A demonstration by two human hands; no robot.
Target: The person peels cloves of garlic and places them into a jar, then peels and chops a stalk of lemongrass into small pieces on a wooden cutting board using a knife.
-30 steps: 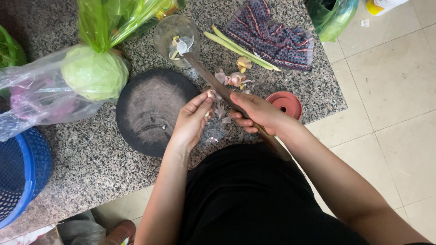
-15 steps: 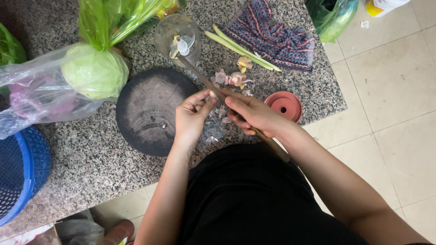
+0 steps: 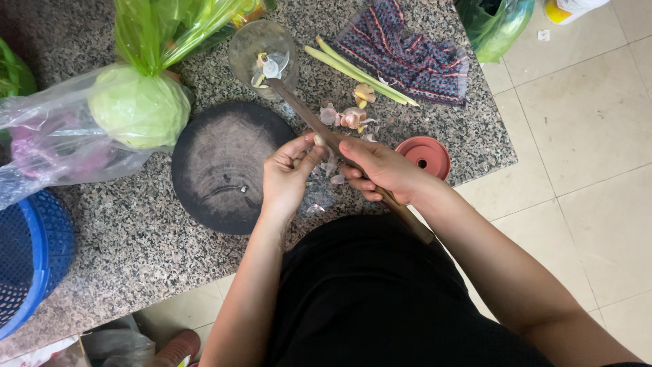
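Over the last second the left hand (image 3: 288,173) had lifted its small pale garlic clove (image 3: 318,140) up against the long dark knife (image 3: 326,132), the right hand (image 3: 380,170) clenched round that blade, suggesting peeling was underway above the grey speckled stone counter (image 3: 102,238)

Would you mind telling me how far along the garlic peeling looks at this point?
Some peeling looks done: a few pale pieces lie in the glass bowl and loose skins are scattered on the granite counter. In hand: the left hand pinches a small clove against the long knife gripped by the right hand. Left: several unpeeled cloves near the lemongrass stalks.
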